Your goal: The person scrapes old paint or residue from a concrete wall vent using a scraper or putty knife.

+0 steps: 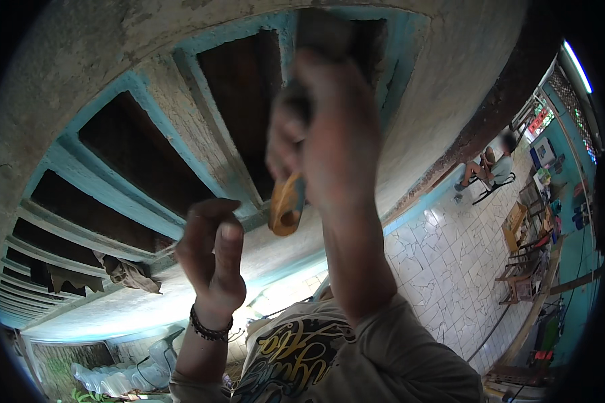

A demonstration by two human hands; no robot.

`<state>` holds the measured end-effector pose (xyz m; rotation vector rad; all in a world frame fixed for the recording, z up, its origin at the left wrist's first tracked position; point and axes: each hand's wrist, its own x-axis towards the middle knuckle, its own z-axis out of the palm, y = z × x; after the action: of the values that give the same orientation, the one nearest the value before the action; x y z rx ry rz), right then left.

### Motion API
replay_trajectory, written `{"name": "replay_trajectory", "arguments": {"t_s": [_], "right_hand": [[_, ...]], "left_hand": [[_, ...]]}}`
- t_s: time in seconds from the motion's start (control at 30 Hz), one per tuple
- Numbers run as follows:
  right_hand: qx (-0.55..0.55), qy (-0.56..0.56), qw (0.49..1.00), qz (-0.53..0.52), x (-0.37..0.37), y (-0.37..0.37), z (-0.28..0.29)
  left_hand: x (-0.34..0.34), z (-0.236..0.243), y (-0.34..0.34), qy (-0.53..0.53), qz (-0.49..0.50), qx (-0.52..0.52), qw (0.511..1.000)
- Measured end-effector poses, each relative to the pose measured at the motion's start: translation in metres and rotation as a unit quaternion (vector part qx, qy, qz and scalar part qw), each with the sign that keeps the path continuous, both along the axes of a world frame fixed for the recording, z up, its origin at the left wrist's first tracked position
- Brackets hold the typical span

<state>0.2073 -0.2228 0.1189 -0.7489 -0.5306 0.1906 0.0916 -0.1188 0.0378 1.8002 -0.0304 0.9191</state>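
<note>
My right hand [329,134] is raised close to the camera and closed around a tool. The tool's orange handle end [286,205] sticks out below the fist, and its dark upper part [323,33] is blurred. My left hand [212,252], with a bead bracelet at the wrist, is lower and to the left. Its fingers are pinched together on a thin pale sliver [171,250] against the teal-painted window frame [107,185]. What the sliver is stays unclear. Both hands are up at the frame's slats.
A crumpled rag [131,274] hangs on the frame's ledge. To the right lies a white tiled floor [450,255] with wooden chairs [524,255] and a seated person [491,168] far off. Clear plastic bottles [121,379] lie at the lower left.
</note>
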Motion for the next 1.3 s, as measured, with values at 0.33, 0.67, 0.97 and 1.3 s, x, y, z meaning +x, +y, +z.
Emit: {"name": "replay_trajectory", "arguments": {"t_s": [0.33,0.67,0.97,1.3], "right_hand": [[-0.082,-0.053,0.994,-0.058,-0.005,-0.005,-0.008],[-0.043,-0.366,0.835,-0.409,-0.006,0.055,-0.028],[-0.070,-0.281,0.823,-0.489,-0.003,0.060,-0.027],[-0.110,-0.307,0.808,-0.491,-0.017,0.069,-0.027]], "left_hand": [[0.075,0.011,0.025,-0.211,0.196,0.212,0.934],[0.083,-0.008,0.045,-0.190,0.122,0.088,0.970],[0.081,-0.001,0.038,-0.196,0.003,-0.015,0.981],[0.082,-0.008,0.051,-0.173,0.041,0.044,0.983]]}}
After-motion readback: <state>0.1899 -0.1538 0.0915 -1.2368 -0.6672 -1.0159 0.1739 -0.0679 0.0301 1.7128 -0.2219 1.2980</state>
